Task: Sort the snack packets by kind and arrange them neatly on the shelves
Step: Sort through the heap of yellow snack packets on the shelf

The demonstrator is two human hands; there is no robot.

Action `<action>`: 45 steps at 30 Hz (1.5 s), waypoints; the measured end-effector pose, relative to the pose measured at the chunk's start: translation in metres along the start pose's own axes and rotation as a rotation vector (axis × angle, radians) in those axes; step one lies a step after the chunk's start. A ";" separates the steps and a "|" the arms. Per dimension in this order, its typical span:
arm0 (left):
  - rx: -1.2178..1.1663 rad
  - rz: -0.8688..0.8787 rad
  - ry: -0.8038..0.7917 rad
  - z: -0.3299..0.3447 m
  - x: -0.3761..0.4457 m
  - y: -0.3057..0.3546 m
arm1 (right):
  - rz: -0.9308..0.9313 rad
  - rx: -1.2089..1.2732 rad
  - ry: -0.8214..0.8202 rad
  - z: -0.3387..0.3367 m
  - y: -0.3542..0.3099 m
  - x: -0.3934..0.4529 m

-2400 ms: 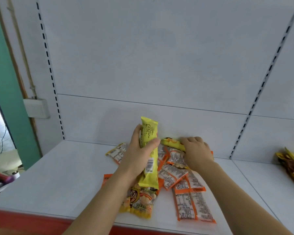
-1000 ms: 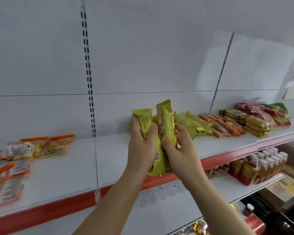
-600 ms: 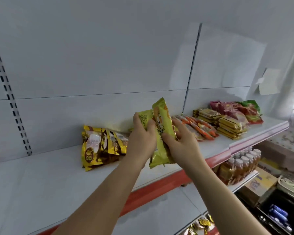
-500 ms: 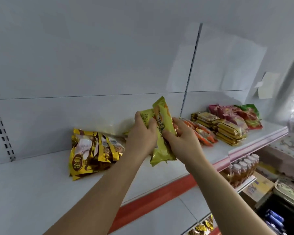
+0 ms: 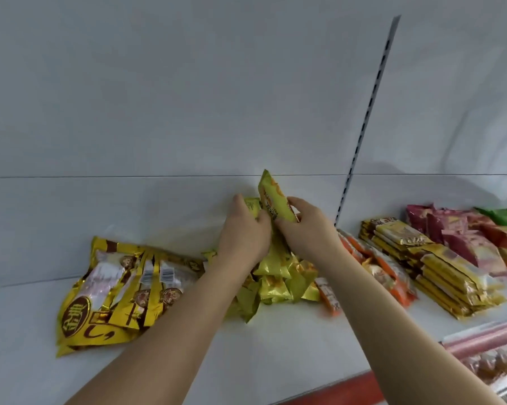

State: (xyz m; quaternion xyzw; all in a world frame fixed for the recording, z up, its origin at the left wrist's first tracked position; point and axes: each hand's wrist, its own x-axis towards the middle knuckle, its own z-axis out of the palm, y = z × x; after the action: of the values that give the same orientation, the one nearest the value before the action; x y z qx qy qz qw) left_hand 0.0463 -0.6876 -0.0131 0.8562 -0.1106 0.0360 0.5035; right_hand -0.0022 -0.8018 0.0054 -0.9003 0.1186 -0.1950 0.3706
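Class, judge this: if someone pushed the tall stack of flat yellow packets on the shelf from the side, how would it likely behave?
The stack of flat yellow packets would probably shear and slide, since its glossy wrappers look slick. Its layers already sit slightly staggered, so upper packets may slip off first. Each packet looks thin and light.

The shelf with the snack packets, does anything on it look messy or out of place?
Yes. The yellow-green packets under the hands lie in a loose, crisscrossed heap, unlike the squared gold stack to the right. The big gold bags on the left are fanned out and skewed, overlapping unevenly.
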 end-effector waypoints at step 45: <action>0.315 0.030 0.056 -0.018 -0.047 -0.034 | -0.272 -0.625 -0.088 0.040 -0.015 -0.028</action>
State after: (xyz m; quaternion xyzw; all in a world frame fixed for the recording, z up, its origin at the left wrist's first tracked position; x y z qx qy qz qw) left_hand 0.0093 -0.6487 -0.0415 0.9214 -0.1025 0.0842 0.3654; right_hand -0.0093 -0.7565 -0.0170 -0.9855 0.0355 -0.1576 0.0521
